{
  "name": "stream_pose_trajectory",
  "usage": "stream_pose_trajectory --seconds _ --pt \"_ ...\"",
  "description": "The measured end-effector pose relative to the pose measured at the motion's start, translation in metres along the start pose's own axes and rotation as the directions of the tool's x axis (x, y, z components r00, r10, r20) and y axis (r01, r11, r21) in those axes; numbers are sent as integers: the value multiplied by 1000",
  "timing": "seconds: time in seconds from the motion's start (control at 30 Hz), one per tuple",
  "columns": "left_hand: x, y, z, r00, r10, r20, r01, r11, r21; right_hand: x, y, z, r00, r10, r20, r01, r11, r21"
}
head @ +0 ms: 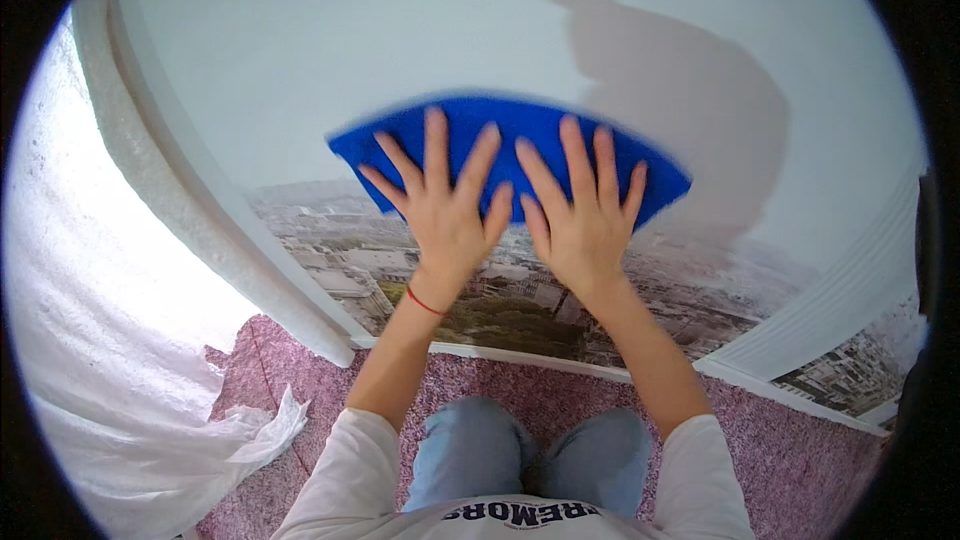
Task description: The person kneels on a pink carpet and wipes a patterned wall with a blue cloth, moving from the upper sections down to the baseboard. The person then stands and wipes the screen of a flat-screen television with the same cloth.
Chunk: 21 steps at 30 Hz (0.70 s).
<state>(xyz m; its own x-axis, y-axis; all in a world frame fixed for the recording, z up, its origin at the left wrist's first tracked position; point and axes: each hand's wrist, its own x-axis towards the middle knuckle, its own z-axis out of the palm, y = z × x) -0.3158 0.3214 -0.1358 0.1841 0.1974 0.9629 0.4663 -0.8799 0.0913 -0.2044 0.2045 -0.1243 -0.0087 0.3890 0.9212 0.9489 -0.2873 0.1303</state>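
Observation:
A blue cloth point(507, 112) lies spread against a wall mural point(517, 315) that shows a city under a pale sky. My left hand point(448, 202) presses flat on the cloth's left half, its fingers spread, a thin red string around the wrist. On the right half rests my right hand point(581, 206), also flat with spread fingers. The two thumbs are close to each other near the cloth's lower edge. Neither hand's fingers close around the cloth. The cloth and fingertips look slightly blurred.
White sheer fabric point(127, 360) hangs at the left beside a pale curved edge point(165, 165). Pink speckled carpet point(780, 457) covers the floor below a white baseboard point(525, 358). A ribbed white strip point(810, 300) runs up the mural at the right. My knees in jeans are near the wall.

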Motion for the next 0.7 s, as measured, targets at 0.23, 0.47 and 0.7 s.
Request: stream_pose_trajectory --seconds 0.23,0.47,0.7 --pt "-15 -20 9 986 -112 -123 113 994 -3 16 -36 23 995 -89 -47 86 994 -67" --pt "-208 -32 24 953 -118 277 148 985 -88 -155 -33 58 851 -317 419 341 940 18" --pt "-67 -50 -7 996 57 64 -49 992 -118 -53 -39 36 942 -185 281 174 983 66"
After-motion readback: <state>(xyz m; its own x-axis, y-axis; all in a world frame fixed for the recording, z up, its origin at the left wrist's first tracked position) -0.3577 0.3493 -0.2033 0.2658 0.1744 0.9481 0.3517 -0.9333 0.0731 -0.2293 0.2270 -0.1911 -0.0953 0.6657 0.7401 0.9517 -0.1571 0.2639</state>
